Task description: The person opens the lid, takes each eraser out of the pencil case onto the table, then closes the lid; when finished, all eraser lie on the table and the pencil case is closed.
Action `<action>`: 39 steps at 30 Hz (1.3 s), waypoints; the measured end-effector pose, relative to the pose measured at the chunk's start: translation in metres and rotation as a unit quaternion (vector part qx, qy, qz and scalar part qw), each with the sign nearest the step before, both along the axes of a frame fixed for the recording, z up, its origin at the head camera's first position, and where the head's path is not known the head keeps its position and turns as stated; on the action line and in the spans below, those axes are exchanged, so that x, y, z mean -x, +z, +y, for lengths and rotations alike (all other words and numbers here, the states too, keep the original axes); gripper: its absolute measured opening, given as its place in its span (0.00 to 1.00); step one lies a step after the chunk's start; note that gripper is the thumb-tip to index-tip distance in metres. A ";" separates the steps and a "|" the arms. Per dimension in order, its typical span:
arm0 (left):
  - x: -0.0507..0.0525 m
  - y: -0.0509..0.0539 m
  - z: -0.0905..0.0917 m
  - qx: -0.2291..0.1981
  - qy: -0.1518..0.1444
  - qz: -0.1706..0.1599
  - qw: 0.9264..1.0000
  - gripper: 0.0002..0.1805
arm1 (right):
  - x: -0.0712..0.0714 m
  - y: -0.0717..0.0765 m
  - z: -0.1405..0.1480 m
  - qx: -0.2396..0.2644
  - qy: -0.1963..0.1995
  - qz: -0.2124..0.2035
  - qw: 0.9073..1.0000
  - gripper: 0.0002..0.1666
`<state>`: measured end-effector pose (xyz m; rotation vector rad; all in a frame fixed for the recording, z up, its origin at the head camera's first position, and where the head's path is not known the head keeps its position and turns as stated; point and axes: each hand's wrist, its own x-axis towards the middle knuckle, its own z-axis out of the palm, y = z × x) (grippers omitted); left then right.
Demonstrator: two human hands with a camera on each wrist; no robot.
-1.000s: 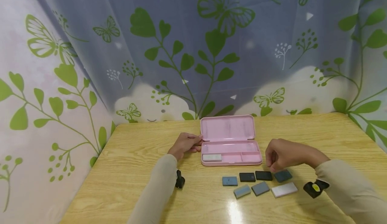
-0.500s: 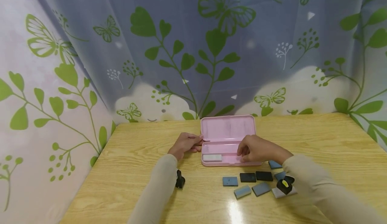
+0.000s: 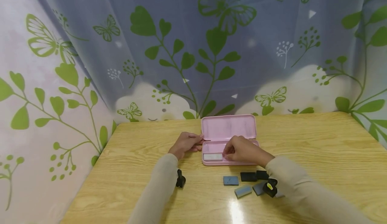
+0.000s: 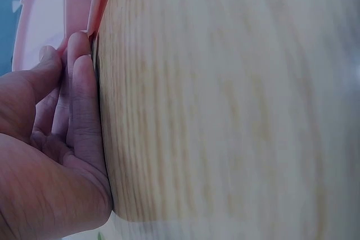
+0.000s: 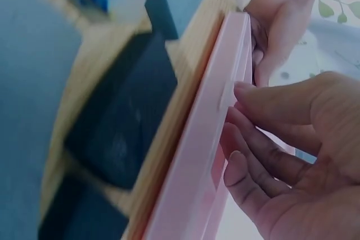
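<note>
A pink pencil case (image 3: 228, 128) lies open on the table, its lid tipped back toward the curtain. My left hand (image 3: 185, 145) grips its left side near the hinge; the left wrist view has the thumb on the pink plastic and the fingers along the side. Inside, at the front left compartment, lies a white eraser-like block (image 3: 212, 157). My right hand (image 3: 243, 150) reaches into the case with fingers bent, fingertips just at that block's right end. Whether something sits between those fingertips is hidden. The right hand covers the right-hand compartments.
Several eraser-like blocks lie in front of the case: a blue one (image 3: 231, 180), a black one (image 3: 248, 176), another black one (image 3: 262, 175), a two-toned grey-blue one (image 3: 243, 191) and a grey one (image 3: 258, 188). The right forearm hides others. A patterned curtain (image 3: 169, 66) hangs behind.
My right hand has gone from above the blocks at the right into the case, then further left toward the white block. My left hand has stayed at the case's left side.
</note>
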<state>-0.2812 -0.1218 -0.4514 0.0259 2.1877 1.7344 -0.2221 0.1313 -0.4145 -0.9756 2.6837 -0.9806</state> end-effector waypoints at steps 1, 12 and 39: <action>0.000 0.000 0.000 -0.001 0.001 -0.002 1.000 0.16 | -0.001 0.000 -0.002 0.001 -0.002 -0.001 1.000 0.02; 0.000 0.001 0.000 -0.002 0.002 -0.007 1.000 0.15 | -0.010 -0.001 -0.018 -0.011 -0.027 0.013 0.999 0.10; 0.000 0.001 0.002 -0.004 0.011 -0.012 1.000 0.16 | -0.010 -0.004 -0.019 -0.001 -0.063 -0.001 0.998 0.04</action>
